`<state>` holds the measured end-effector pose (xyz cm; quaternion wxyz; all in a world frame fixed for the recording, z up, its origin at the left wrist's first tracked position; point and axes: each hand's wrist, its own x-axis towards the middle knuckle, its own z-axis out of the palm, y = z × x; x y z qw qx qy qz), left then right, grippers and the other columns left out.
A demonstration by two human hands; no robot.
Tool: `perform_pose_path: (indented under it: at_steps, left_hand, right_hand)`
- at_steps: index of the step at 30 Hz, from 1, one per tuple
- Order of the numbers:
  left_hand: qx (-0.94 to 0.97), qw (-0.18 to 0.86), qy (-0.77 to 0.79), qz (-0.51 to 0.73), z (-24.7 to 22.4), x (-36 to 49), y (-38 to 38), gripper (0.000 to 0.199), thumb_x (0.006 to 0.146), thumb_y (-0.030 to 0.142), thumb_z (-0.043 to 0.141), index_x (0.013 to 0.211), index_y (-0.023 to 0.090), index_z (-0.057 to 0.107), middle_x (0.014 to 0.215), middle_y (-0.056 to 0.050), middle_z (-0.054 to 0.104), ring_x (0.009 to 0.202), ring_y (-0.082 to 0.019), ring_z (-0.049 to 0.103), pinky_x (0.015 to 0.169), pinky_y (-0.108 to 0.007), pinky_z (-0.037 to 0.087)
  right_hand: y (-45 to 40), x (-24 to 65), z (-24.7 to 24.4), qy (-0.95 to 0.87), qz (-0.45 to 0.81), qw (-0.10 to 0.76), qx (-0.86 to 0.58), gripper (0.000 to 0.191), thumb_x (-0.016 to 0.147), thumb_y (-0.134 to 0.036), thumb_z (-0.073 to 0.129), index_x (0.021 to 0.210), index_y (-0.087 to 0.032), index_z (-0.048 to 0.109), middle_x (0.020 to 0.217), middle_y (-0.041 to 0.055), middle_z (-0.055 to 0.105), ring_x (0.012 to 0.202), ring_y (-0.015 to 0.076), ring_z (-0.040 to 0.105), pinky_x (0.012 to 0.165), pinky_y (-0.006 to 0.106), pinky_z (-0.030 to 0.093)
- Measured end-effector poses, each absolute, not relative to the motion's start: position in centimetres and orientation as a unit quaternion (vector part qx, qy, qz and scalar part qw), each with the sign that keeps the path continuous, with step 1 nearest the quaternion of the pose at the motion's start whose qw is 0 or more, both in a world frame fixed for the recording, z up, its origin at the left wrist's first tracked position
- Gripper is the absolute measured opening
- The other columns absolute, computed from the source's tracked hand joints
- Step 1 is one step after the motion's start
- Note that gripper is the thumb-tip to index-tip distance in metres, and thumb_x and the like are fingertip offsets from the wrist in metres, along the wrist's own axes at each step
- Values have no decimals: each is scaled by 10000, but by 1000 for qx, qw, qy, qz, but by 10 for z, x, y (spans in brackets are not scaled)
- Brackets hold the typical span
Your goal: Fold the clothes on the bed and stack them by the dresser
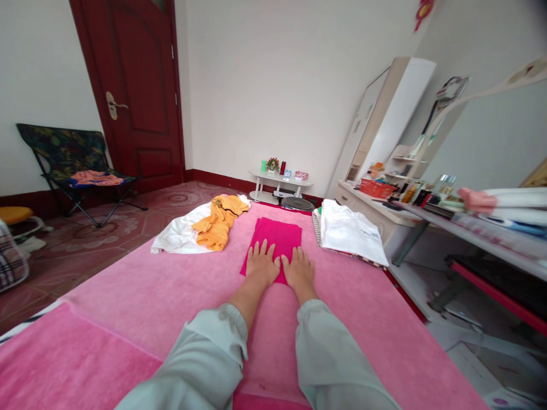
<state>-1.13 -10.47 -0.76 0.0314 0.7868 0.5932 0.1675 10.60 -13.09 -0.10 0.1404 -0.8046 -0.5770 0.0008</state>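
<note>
A bright magenta folded cloth point(278, 230), perhaps a garment, lies flat on the pink bed cover point(188, 296). My left hand point(261, 265) rests palm down on its near left part, fingers spread. On the near right part lies my right hand point(298, 267), also flat with fingers stretched out. The two thumbs almost meet. Left of the cloth is a loose orange garment point(222, 221), partly over a white garment point(179, 232). To the right stands a stack of folded clothes with a white shirt point(350, 230) on top.
A folding chair point(72, 151) with clothing on it stands at the left by the red door point(137, 97). Beyond the bed is a low white table point(280, 179) with small items. A dressing table point(384, 208) and a cluttered desk point(482, 236) flank the bed's right side.
</note>
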Motion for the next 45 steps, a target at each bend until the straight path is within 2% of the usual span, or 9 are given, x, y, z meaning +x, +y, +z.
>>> perform_pose_path:
  at_steps: [45]
  left_hand:
    - [786, 38, 592, 174, -8, -11, -105, 602, 891, 507, 244, 1440, 272, 321, 1537, -21, 232, 1405, -284, 176, 1131, -474, 131]
  right_hand:
    - [-131, 106, 0, -580, -7, 152, -800, 637, 913, -484, 254, 1443, -135, 303, 1523, 98, 251, 1378, 275, 207, 1088, 471, 158]
